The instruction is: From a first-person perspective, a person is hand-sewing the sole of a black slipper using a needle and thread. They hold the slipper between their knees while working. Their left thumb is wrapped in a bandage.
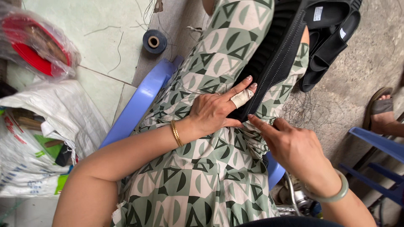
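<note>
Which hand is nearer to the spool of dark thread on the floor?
Left. The left hand rests on the lap just below the thread spool; the right hand lies farther off.
</note>
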